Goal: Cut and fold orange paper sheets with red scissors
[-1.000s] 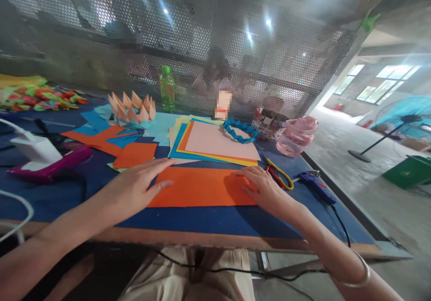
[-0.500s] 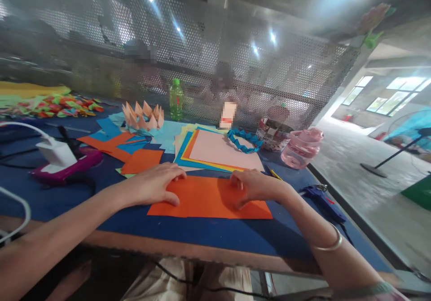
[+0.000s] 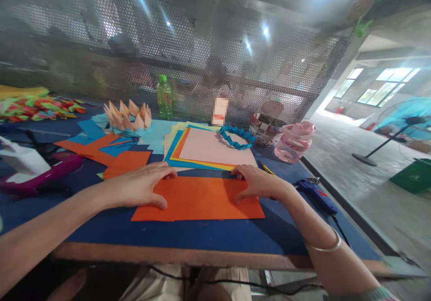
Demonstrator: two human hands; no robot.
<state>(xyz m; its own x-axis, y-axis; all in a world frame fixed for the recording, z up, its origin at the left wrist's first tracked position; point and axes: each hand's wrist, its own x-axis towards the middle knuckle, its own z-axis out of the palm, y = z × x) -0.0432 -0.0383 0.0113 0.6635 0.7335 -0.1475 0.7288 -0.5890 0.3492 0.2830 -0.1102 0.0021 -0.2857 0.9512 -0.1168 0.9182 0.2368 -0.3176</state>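
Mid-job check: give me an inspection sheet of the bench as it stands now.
Surface: blue-topped table, wooden front edge.
Job's things: orange sheet, lying flat near the front edge.
Clutter: coloured paper stack, blue paper chain, pink jar, green bottle, paper crown, paper scraps, basket, blue glue gun, magenta tool.
Hands: left hand and right hand rest on the orange sheet, fingertips at its far edge.
Cables: black cord runs from the blue glue gun off the table.
Surroundings: perforated metal screen behind; standing fan and green bin to the right.
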